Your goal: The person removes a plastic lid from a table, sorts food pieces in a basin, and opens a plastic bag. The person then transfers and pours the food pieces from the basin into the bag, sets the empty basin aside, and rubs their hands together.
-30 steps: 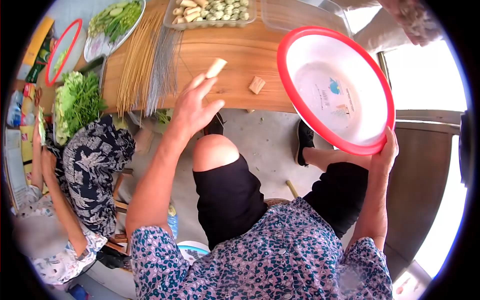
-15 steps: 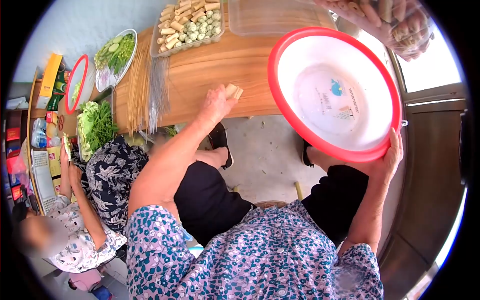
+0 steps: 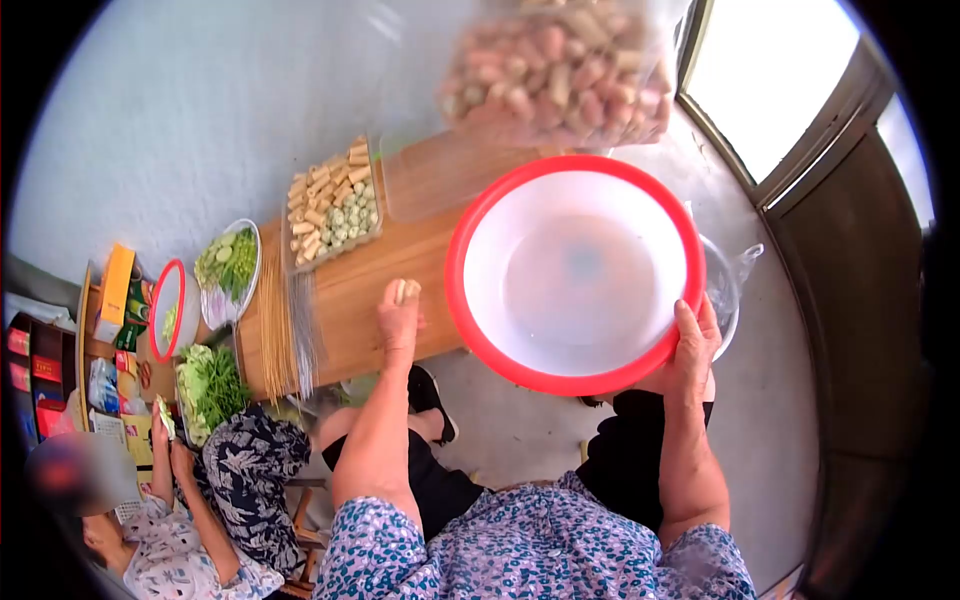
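My right hand (image 3: 695, 340) is closed on the rim of a red-rimmed white basin (image 3: 550, 378), which is held in the air at the table's right end with its inside facing me. Blurred print shows on the basin's bottom. In my left hand (image 3: 399, 322), closed above the wooden table (image 3: 425, 255), are a couple of short tan cylindrical food pieces (image 3: 405, 290). Beyond that hand, a clear plastic box (image 3: 330, 252) holds similar tan pieces (image 3: 325, 190) beside green-speckled balls (image 3: 355, 215).
A clear bag of pinkish and tan pieces (image 3: 560, 75) rises at the back. Wooden skewers (image 3: 268, 320) and thin metal sticks (image 3: 303, 330) lie left of my left hand. Further left are a vegetable plate (image 3: 228, 270), leafy greens (image 3: 212, 390) and a seated person (image 3: 190, 530) handling a vegetable.
The view has shifted, bringing more wall and the bag into sight. The basin has turned and appears further left, still in my right hand. My left hand still holds tan pieces.
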Tool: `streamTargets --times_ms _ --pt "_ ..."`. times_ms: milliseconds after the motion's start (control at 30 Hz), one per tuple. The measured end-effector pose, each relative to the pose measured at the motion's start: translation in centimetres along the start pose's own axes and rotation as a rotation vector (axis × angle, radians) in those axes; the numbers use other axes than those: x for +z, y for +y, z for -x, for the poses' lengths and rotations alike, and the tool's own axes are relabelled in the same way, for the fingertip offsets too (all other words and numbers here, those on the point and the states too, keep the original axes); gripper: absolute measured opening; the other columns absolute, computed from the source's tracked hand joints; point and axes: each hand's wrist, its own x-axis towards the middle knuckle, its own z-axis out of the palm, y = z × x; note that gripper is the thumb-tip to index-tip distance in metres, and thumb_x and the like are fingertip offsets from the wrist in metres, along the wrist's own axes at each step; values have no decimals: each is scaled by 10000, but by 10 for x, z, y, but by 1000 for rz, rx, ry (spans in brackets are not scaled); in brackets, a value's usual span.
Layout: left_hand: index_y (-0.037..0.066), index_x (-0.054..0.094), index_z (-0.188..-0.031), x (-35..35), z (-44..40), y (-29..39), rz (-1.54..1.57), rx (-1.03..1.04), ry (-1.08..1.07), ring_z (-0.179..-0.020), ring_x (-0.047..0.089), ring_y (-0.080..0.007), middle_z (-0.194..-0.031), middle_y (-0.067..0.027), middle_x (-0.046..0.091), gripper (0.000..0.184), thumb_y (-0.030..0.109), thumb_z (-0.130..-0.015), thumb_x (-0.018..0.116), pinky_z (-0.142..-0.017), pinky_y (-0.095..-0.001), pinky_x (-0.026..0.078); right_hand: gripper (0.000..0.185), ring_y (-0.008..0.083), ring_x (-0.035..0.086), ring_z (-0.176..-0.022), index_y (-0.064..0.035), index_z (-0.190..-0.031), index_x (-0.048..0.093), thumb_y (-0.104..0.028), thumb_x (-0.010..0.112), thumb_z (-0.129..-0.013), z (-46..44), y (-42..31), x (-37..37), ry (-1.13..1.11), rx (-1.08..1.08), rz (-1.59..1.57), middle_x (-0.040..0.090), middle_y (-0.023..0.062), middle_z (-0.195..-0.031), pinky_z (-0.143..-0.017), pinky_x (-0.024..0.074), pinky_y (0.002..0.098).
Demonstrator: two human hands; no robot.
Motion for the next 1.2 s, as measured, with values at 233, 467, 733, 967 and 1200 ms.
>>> streamTargets --times_ms 233,467,733,967,1200 --pt "-57 467 -1180 -26 56 226 445 548 5 -704 588 -112 -952 -82 614 398 101 -833 584 -616 -250 504 449 179 561 -1016 42 -1296 428 5 529 -859 -3 -4 -2 23 31 -38 568 131 -1159 -903 443 297" --pt "-6 577 -1069 -4 16 337 -501 1085 295 -914 613 -272 -1030 -179 617 370 201 -773 656 -805 -384 484 467 180 559 -1011 18 -1294 445 -24 559 -843 -2 3 -4 12 42 -65 566 106 -1162 -900 434 293" --pt "38 613 -1109 -19 72 287 -203 1308 406 -915 600 -183 -1041 -118 637 342 153 -793 671 -791 -298 472 418 182 581 -896 38 -1171 537 -54 612 -770 -16 -1 -15 54 172 226 584 114 -1053 -772 474 305" --pt "-25 606 -1084 -24 117 143 246 493 23 -891 571 -134 -997 -63 619 261 98 -854 617 -796 -261 453 299 196 613 -748 82 -1033 572 -5 593 -748 -5 -25 -21 114 251 63 620 134 -889 -629 500 293" --pt "-25 585 -1122 -33 118 39 322 156 -49 -930 559 -125 -1021 -54 612 287 82 -857 611 -811 -251 438 257 229 598 -841 74 -981 560 11 636 -743 -32 -78 -75 287 128 -137 610 147 -911 -792 498 338"
